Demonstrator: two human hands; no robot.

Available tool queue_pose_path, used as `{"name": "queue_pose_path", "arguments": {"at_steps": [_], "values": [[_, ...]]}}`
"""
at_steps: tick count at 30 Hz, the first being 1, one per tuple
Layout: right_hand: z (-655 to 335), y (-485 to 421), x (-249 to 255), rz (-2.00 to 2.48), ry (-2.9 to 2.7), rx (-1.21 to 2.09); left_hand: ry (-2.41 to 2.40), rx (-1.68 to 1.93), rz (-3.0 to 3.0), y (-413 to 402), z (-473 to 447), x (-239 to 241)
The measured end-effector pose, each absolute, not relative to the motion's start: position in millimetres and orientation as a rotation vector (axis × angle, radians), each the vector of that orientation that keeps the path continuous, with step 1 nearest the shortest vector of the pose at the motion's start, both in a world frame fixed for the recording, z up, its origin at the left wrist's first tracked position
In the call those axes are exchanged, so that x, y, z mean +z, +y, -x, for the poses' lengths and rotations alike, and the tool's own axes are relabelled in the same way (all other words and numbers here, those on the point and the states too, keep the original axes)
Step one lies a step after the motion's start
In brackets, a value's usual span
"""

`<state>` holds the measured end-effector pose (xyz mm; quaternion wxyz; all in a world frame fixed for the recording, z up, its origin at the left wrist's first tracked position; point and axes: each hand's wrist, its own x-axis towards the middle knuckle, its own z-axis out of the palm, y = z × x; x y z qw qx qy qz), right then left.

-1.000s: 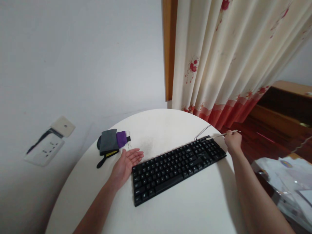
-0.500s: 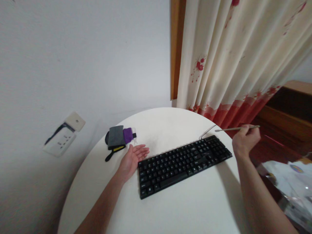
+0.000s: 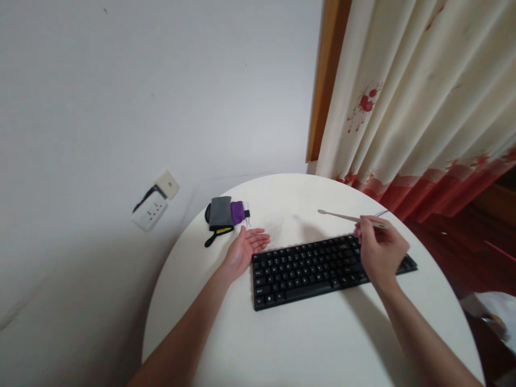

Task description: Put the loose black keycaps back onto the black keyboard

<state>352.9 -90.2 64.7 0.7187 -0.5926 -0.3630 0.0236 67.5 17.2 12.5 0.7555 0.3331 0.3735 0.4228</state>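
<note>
A black computer keyboard (image 3: 306, 271) lies at a slant on the white round table (image 3: 322, 344). My left hand (image 3: 244, 251) rests palm up at its left end, fingers loosely spread and holding nothing. Over the keyboard's right part, my right hand (image 3: 381, 252) grips a thin pale stick (image 3: 338, 216) with a small rounded tip. The tip points left above the table, behind the keyboard, touching nothing that I can see. My right hand hides some of the keys.
Behind my left hand lie a folded grey cloth (image 3: 221, 212), a purple cloth (image 3: 237, 212), a binder clip (image 3: 247, 214) and a black-and-yellow item (image 3: 213, 236). A wall socket (image 3: 150, 211) is at left, a curtain (image 3: 387, 134) at right. A plastic bag (image 3: 494, 314) stands beyond the table.
My right hand has moved left with the stick, from beside the keyboard's right end to above it. The view has turned left; my left hand keeps its place by the keyboard.
</note>
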Motion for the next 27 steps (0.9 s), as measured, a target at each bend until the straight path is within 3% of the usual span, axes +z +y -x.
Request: {"name": "queue_pose_path", "arguments": {"at_steps": [12, 27], "values": [[-254, -108, 41, 1.091, -0.896, 0.995, 0.770, 0.920, -0.752, 17, -66, 9], [-236, -104, 22, 1.127, -0.890, 1.168, 0.750, 0.924, -0.769, 18, -67, 5]]}}
